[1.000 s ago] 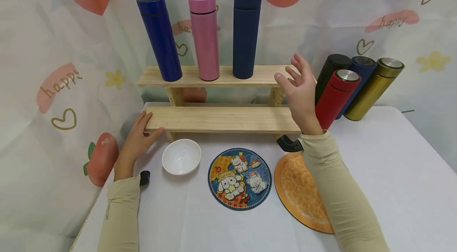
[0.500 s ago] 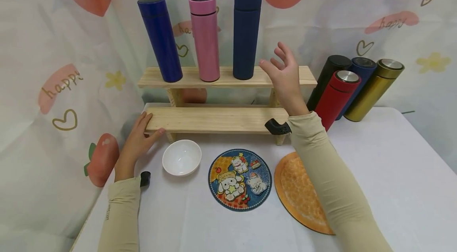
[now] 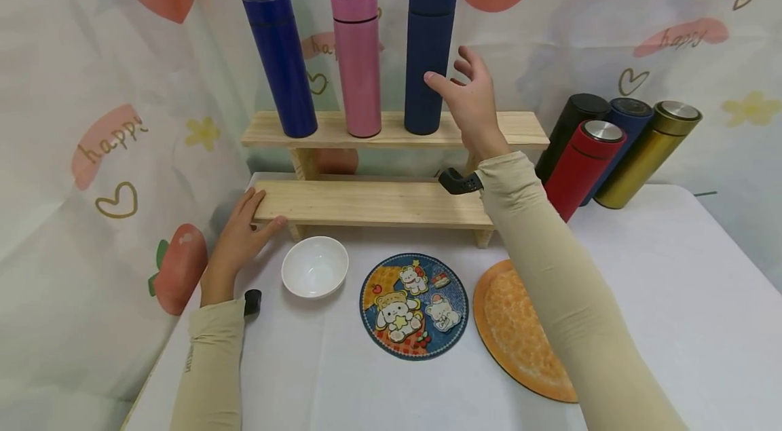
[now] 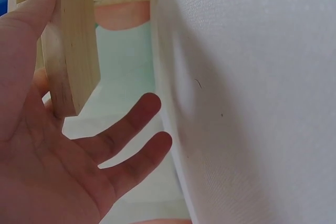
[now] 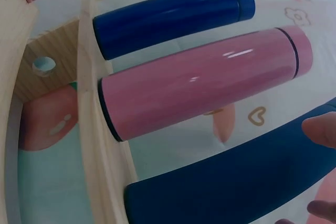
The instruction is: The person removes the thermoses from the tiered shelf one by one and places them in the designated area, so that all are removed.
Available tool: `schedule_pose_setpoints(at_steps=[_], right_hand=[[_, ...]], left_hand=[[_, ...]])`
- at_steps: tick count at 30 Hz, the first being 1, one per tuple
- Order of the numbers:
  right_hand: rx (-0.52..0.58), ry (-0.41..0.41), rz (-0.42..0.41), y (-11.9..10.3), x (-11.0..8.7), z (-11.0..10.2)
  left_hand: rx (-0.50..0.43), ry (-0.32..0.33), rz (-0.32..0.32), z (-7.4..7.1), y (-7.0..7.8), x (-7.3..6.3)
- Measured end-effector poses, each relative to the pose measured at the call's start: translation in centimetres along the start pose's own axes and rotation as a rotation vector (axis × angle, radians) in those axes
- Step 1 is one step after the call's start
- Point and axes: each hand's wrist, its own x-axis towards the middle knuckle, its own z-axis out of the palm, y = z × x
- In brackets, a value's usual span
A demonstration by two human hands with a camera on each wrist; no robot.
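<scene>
Navy flask (image 3: 430,58) stands upright on the upper shelf (image 3: 516,129) of a wooden stand, rightmost of a row of three. Behind it all hangs a pale backdrop (image 3: 574,3), printed with hearts, yellow flowers and the word "happy". A white-covered table (image 3: 397,397) spreads in front, and the two-tier stand sits at its back, the lower shelf (image 3: 373,200) nearer the person.

Next to the navy flask stands a pink flask (image 3: 358,71), then a bright blue flask (image 3: 281,64) at the left of the row. Over to the right, past the stand, four more are bunched on the table: a red flask (image 3: 583,170) foremost, with a black flask (image 3: 583,105), a blue flask (image 3: 630,120) and a gold flask (image 3: 647,156) around it.

An orange mat (image 3: 525,329) lies partly under the right sleeve (image 3: 574,302), near a round cartoon mat (image 3: 413,307).

The right hand (image 3: 470,102) is raised beside the navy flask, fingers parted from the thumb (image 5: 321,129), which crosses in front of the flask; I can't tell whether it touches. The left hand (image 3: 238,241) rests on the lower shelf's left end, fingers spread. Just beside it sits a small white bowl (image 3: 315,268).
</scene>
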Motion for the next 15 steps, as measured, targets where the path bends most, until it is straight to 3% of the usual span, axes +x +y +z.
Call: schedule_pose_setpoints(at_steps=[7,15], right_hand=[[-0.012,-0.005,0.033,-0.8,1.7,0.3],[0.03,-0.031,0.05,-1.3,3.1,1.5]], left_hand=[[-0.011,-0.019,-0.017,-0.1,0.8,-0.2],[0.003,-0.013,-0.017,-0.2,0.4,-0.1]])
